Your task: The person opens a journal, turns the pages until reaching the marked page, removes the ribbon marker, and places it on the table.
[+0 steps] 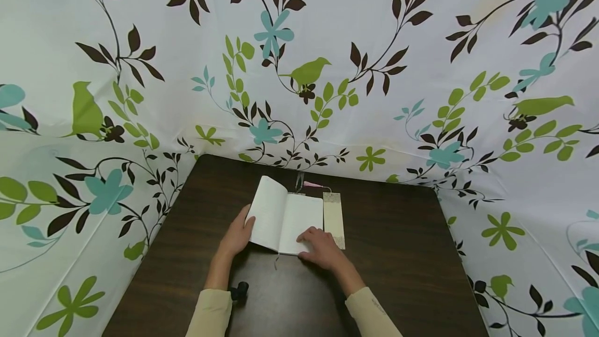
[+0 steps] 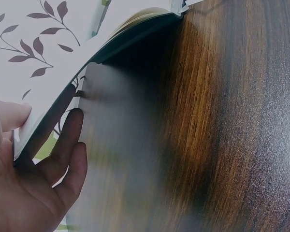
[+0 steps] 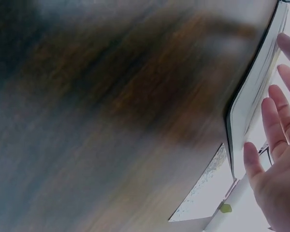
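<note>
An open book (image 1: 285, 217) with blank white pages lies in the middle of the dark wooden table (image 1: 398, 254). My left hand (image 1: 238, 235) holds the book's left half, which is raised off the table. In the left wrist view the fingers (image 2: 63, 145) lie under the dark cover (image 2: 53, 121) and the thumb sits on the page side. My right hand (image 1: 323, 246) rests flat on the lower right page. Its straight fingers (image 3: 275, 121) lie beside the book's edge (image 3: 253, 96) in the right wrist view.
A pale patterned bookmark (image 1: 334, 220) lies flat just right of the book, with a pink tassel (image 1: 312, 184) at its far end. A small black object (image 1: 239, 291) sits near my left forearm. Floral cloth (image 1: 299, 66) surrounds the table on three sides.
</note>
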A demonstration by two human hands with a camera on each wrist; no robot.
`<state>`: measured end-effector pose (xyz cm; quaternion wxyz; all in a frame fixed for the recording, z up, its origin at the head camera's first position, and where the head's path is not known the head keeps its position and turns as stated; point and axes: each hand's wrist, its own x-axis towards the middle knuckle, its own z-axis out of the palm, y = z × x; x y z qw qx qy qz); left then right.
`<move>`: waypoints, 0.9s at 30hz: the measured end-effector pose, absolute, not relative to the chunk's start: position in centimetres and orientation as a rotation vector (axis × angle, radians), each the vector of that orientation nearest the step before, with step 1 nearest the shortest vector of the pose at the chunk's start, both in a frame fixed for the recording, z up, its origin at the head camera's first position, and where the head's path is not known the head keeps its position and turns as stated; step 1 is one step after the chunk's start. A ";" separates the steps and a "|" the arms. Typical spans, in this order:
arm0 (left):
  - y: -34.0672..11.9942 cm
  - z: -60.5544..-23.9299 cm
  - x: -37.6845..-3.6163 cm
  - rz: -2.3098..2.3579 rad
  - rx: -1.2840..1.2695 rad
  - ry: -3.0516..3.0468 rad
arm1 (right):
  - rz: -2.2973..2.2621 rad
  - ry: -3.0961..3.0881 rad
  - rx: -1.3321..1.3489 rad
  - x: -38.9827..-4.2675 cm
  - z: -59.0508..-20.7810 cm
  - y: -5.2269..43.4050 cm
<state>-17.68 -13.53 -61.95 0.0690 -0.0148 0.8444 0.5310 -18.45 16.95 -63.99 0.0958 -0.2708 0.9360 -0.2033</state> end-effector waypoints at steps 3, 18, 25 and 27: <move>-13.5 -62.0 -17.7 1.607 -0.049 2.539 | -0.634 2.751 -0.815 -18.6 -63.9 17.1; -13.2 -62.0 -17.6 1.632 -0.059 2.521 | -0.761 2.633 -0.780 -19.3 -64.3 17.8; -13.1 -62.1 -17.8 1.654 -0.060 2.487 | -0.707 2.714 -0.859 -18.5 -64.2 18.0; -13.2 -62.1 -17.8 1.662 -0.053 2.487 | -0.674 2.748 -0.879 -18.2 -64.1 18.0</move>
